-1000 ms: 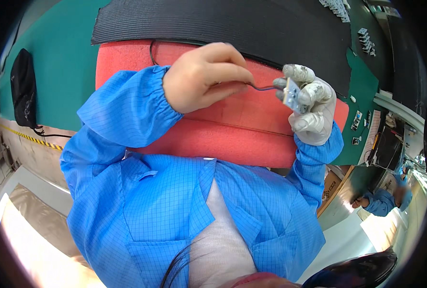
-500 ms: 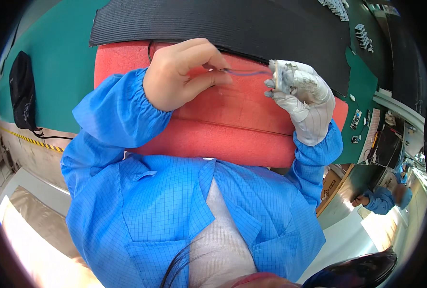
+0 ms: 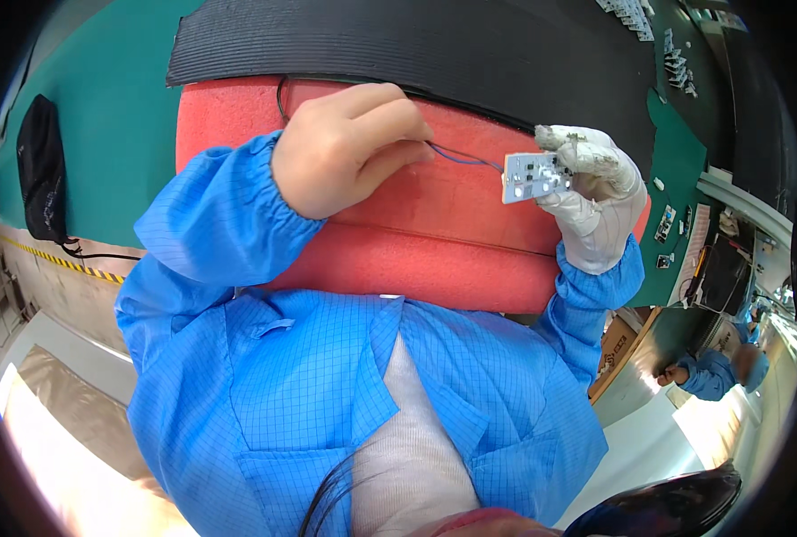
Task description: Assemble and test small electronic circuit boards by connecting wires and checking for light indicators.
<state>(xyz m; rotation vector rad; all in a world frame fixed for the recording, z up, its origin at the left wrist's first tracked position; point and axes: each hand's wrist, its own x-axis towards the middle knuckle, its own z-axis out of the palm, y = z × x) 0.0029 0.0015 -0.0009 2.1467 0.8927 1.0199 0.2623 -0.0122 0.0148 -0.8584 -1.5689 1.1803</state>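
Observation:
Over the pink foam block (image 3: 434, 259), my bare left hand (image 3: 353, 148) is closed, with fingertips pinching thin dark and blue wires (image 3: 463, 157). The wires run right to the edge of a small white circuit board (image 3: 532, 176) carrying dark components and shiny square spots. My right hand (image 3: 600, 192), in a soiled white glove, grips the board's right end between thumb and fingers. The board's face is turned toward me. Where the wires end inside my left fingers is hidden.
Behind the foam lies a black ribbed mat (image 3: 398, 49) on a green table (image 3: 103, 134). A black pouch (image 3: 42, 170) with a cord rests at left. Several white boards (image 3: 678, 64) stand at far right, and small parts (image 3: 664, 224) lie nearer. Another person (image 3: 716, 371) is at lower right.
My right hand has shifted slightly right and turned the board from edge-on to face me. My left hand has moved a little downward, still pinching the wires.

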